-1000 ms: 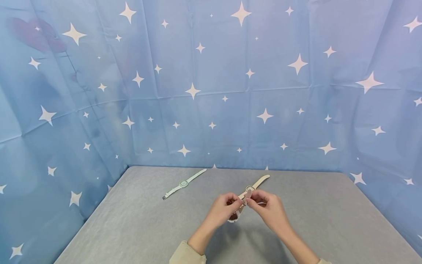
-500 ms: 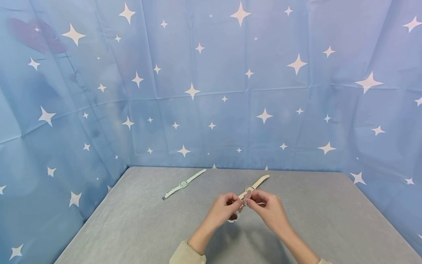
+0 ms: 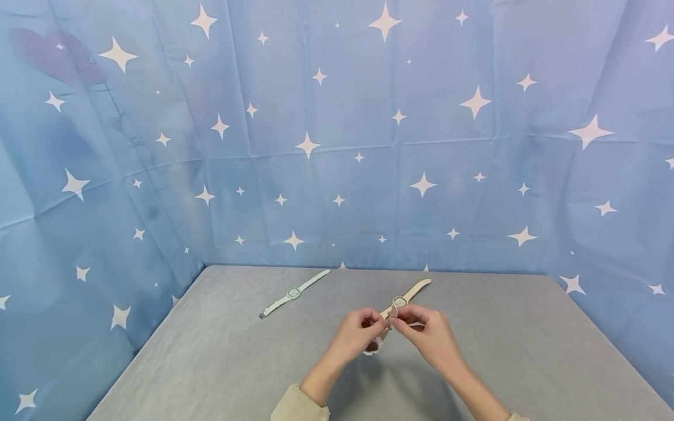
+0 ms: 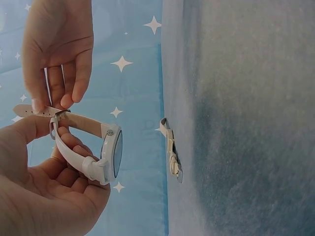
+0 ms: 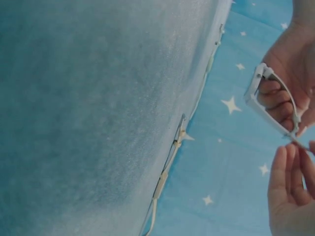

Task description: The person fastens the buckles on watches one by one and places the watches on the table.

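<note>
A white wristwatch (image 4: 113, 153) is held up above the table, its strap bent into a loop. The strap's holed end (image 4: 34, 110) passes through the metal buckle (image 4: 60, 114). My left hand (image 3: 355, 334) pinches the strap near the buckle, and its other fingers curl inside the loop. My right hand (image 3: 429, 336) pinches the free strap end between thumb and fingertips. In the head view, fingers hide much of the held watch. Just beyond the hands a cream wristwatch (image 3: 418, 287) lies flat, partly covered by them.
A pale green wristwatch (image 3: 293, 293) lies stretched out on the grey table (image 3: 210, 362), left of the hands. Behind the table hangs a blue curtain (image 3: 358, 216) printed with white stars.
The free strap end between the right fingertips has turned and now looks narrower, showing more of the cream watch's dial. Both hands stay in nearly the same place.
</note>
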Action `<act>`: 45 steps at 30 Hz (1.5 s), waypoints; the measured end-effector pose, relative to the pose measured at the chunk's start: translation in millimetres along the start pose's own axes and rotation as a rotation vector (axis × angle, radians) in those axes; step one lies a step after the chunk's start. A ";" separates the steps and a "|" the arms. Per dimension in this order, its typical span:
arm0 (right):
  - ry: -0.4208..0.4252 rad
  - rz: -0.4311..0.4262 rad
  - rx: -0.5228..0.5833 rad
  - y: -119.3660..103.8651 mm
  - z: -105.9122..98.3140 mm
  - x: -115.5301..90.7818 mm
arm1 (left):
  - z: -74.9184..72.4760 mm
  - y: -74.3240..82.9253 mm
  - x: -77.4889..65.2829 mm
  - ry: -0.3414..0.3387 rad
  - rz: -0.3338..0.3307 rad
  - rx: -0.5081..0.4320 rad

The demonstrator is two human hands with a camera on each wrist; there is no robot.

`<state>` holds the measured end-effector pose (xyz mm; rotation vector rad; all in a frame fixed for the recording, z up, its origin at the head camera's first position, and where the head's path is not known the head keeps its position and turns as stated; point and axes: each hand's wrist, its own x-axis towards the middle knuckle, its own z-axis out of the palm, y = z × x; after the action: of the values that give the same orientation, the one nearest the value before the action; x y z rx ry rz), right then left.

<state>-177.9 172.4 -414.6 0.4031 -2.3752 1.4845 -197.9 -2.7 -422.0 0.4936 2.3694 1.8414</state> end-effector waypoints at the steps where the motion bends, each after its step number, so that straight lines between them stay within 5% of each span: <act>1: 0.001 0.001 0.005 -0.1 0.2 0.0 | 0.0 0.0 -0.2 0.000 -0.003 0.000; 14: 0.033 -0.096 -0.014 -2.5 2.6 0.4 | -1.6 -0.5 0.3 0.006 0.028 0.055; 30: 0.016 0.021 -0.035 -6.6 0.7 2.3 | -4.9 2.4 -1.6 0.032 0.076 0.122; 45: 0.037 0.022 -0.068 -7.5 -3.1 3.3 | -6.0 4.8 -1.2 0.103 0.151 0.143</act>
<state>-177.7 171.8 -405.9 0.3324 -2.4009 1.4039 -197.5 -7.6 -416.0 0.6221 2.6125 1.8046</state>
